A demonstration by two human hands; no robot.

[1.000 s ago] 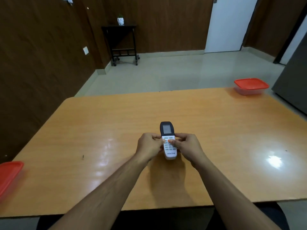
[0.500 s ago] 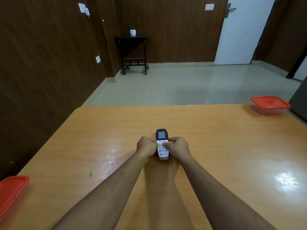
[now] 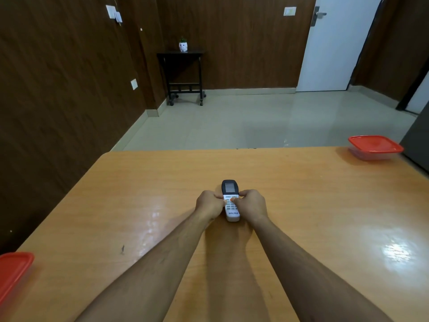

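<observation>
- Remote (image 3: 229, 201): white with a dark screen end, which I see pointing away over the counter (image 3: 301, 194).
- Left hand (image 3: 209, 204) grips its left edge.
- Right hand (image 3: 251, 204) grips its right edge, thumb on the buttons.

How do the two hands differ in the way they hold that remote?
The left hand grips the remote by its left edge, while the right hand takes its right edge. The right thumb reaches onto the keypad; the left thumb sits at the rim. Both curl their fingers round it.

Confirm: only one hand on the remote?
No, the left hand and the right hand both grip the remote, one on each side.
</observation>
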